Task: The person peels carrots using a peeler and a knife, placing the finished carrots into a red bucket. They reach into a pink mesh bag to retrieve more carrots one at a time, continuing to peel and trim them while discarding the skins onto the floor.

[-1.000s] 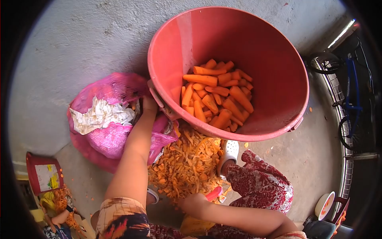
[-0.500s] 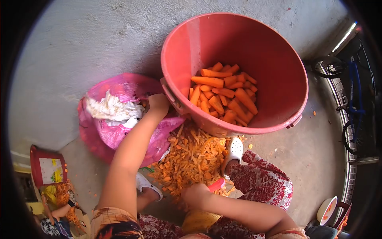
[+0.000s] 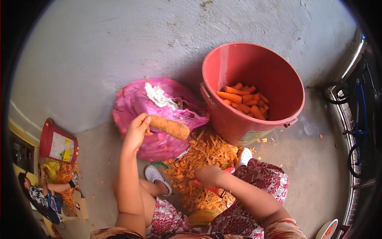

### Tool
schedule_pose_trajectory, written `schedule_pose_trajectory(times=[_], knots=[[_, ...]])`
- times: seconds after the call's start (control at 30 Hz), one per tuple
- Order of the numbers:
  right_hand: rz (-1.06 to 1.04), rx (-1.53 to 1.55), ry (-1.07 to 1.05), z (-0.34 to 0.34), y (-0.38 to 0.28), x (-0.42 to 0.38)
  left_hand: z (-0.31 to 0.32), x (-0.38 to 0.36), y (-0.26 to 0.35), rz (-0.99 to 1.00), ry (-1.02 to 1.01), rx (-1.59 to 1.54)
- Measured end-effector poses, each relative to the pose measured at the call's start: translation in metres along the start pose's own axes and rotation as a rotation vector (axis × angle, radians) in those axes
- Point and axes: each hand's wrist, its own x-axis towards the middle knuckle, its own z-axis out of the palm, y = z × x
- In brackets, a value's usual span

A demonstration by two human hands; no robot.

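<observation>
An unpeeled carrot [image 3: 170, 127] is gripped at one end by my left hand [image 3: 137, 129], in front of a pink mesh sack [image 3: 131, 103] with white cloth-like material at its opening. My right hand [image 3: 209, 176] is closed on a red-handled tool [image 3: 215, 190], whose working end is partly hidden. Beneath that hand lies a heap of orange peelings [image 3: 207, 153]. Peeled carrots [image 3: 244, 99] lie inside the large red tub [image 3: 278, 95], right of the sack.
A smaller red bucket [image 3: 59, 141] stands at the left, with another person [image 3: 43, 195] seated below it beside more peelings. A bicycle [image 3: 358, 119] is at the right edge. A white bowl [image 3: 328, 229] sits at lower right.
My left hand has come out of the sack with a carrot and now holds it over the sack's front. My right hand has risen slightly. The whole view has shifted.
</observation>
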Motion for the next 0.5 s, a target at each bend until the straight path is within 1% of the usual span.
schedule_pose_trajectory(times=[0.03, 0.1, 0.17, 0.23, 0.27, 0.3, 0.37, 0.4, 0.43, 0.5], knots=[[0.008, 0.018, 0.0, -0.008, -0.004, -0.004, -0.004, -0.009, -0.009, -0.056, 0.009, -0.221], [0.043, 0.046, 0.051, -0.011, -0.005, -0.01, 0.004, -0.034, -0.015, -0.065, -0.085, -0.621], [0.114, 0.088, 0.103, -0.013, 0.001, -0.009, 0.003, -0.05, -0.023, -0.115, -0.109, -0.841], [0.128, 0.115, 0.068, -0.02, 0.013, -0.01, 0.006, -0.056, -0.047, -0.147, -0.16, -1.146], [0.06, 0.15, 0.127, -0.014, 0.027, -0.005, 0.014, -0.059, -0.062, -0.144, -0.269, -1.291], [-0.006, 0.181, 0.189, -0.012, 0.04, -0.002, 0.022, -0.079, -0.042, -0.332, -0.189, -1.372], [0.006, 0.242, 0.371, -0.023, 0.041, -0.013, 0.031, -0.079, -0.092, -0.469, -0.217, -1.443], [0.015, 0.274, 0.463, -0.029, 0.038, -0.017, 0.031, -0.084, -0.08, -0.589, -0.234, -1.376], [-0.013, 0.392, 0.546, -0.035, 0.035, -0.017, 0.038, -0.098, -0.078, -0.478, -0.117, -1.379], [-0.065, 0.631, 0.71, -0.048, 0.03, -0.02, 0.052, -0.107, -0.068, -0.667, 0.032, -1.652]])
